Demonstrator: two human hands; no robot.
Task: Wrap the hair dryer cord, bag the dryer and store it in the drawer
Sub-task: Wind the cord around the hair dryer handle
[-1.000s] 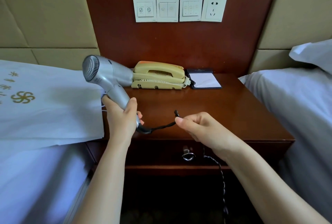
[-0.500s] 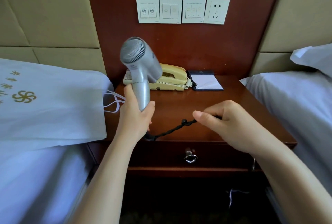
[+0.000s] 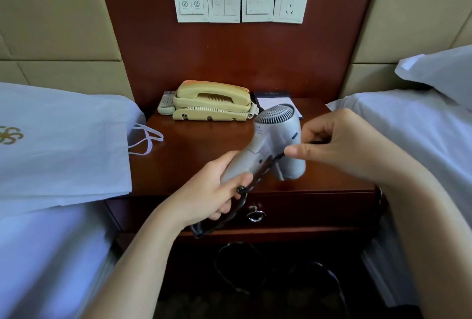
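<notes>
The left hand [image 3: 212,191] has its fingers curled tight round the handle of the hair dryer [image 3: 277,137], holding it tilted just above the tabletop [image 3: 194,160]. The right hand [image 3: 339,145], wrist raised, pinches the black cord [image 3: 258,173] between thumb and fingers beside the barrel.

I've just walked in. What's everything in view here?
nightstand: one, dark wood, centre
drawer: one, dark wood, nightstand front, shut
beds: two, white, either side
pillow: one, white, right bed
bag: one, white with gold logo, left bed
wall plates: four, white, above nightstand
telephone: one, beige, nightstand back
remote: one, pale, left of telephone
notepad: one, white, right of telephone
hair dryer: one, silver, held over nightstand
cord: one, black, from dryer handle
left hand: one, grips dryer handle
right hand: one, pinches cord
</notes>
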